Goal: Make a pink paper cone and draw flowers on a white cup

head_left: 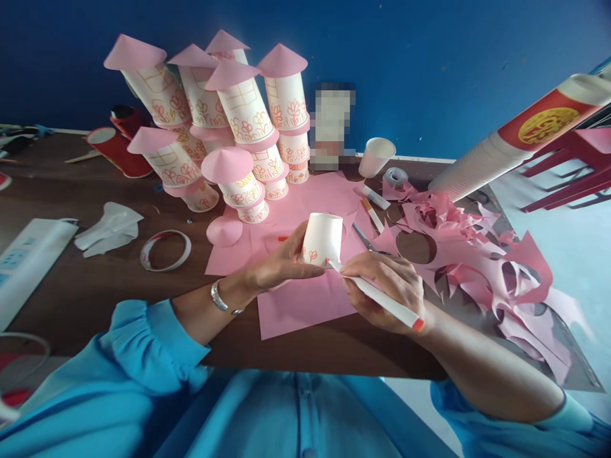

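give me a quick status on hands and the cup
Left hand fingers grip upturned paper cup over pink sheet. Right hand holds marker, tip at cup's lower edge. Scissors and pink scraps lie right, apart.

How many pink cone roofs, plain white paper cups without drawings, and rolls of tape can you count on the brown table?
Pink paper cone roofs: 8
Plain white paper cups: 1
Rolls of tape: 2, the second a clear roll
Total: 11

blue wall (pixel 453 57), brown table (pixel 71 292), red chair (pixel 573 178)
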`<state>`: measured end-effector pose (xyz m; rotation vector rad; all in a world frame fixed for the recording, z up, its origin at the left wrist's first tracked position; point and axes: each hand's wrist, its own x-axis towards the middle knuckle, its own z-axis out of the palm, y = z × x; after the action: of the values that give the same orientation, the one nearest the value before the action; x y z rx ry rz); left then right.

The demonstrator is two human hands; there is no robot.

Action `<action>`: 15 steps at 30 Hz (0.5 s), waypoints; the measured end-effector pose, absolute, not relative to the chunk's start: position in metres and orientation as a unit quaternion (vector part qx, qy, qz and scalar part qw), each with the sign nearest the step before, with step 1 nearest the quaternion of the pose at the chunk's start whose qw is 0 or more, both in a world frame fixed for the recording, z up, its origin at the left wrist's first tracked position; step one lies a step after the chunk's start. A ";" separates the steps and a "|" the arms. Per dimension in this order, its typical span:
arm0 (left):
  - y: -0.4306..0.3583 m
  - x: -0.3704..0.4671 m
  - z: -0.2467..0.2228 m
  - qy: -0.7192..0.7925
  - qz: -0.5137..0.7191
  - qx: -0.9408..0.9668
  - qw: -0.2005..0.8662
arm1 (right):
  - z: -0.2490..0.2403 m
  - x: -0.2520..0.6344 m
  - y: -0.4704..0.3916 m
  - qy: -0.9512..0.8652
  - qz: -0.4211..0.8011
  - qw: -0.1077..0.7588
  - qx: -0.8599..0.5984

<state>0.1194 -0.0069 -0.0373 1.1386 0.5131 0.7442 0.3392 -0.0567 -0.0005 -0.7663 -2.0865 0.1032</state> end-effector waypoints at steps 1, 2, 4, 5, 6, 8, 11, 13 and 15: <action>-0.007 0.120 -0.037 0.232 0.342 0.520 0.747 | 0.000 0.339 -0.057 -0.840 0.037 0.442 -0.313; -0.007 0.120 -0.037 0.231 0.343 0.520 0.747 | 0.000 0.339 -0.057 -0.839 0.031 0.441 -0.318; -0.007 0.120 -0.037 0.233 0.342 0.520 0.748 | 0.001 0.338 -0.057 -0.836 0.019 0.440 -0.328; -0.007 0.120 -0.038 0.234 0.341 0.519 0.748 | 0.002 0.338 -0.057 -0.835 0.014 0.439 -0.332; -0.007 0.120 -0.038 0.234 0.339 0.519 0.749 | 0.002 0.337 -0.057 -0.834 0.008 0.438 -0.335; -0.006 0.120 -0.039 0.231 0.339 0.520 0.750 | 0.003 0.337 -0.057 -0.833 -0.004 0.439 -0.338; -0.006 0.119 -0.041 0.227 0.340 0.525 0.746 | 0.003 0.336 -0.057 -0.830 -0.015 0.440 -0.342; -0.006 0.118 -0.043 0.230 0.336 0.526 0.747 | 0.004 0.336 -0.058 -0.829 -0.011 0.443 -0.343; -0.006 0.117 -0.045 0.231 0.330 0.526 0.749 | 0.004 0.336 -0.058 -0.829 -0.002 0.443 -0.340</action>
<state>0.1172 -0.0060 -0.0446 1.1497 0.5046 0.7222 0.3362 -0.0583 0.0035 -0.8435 -2.0571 -0.0050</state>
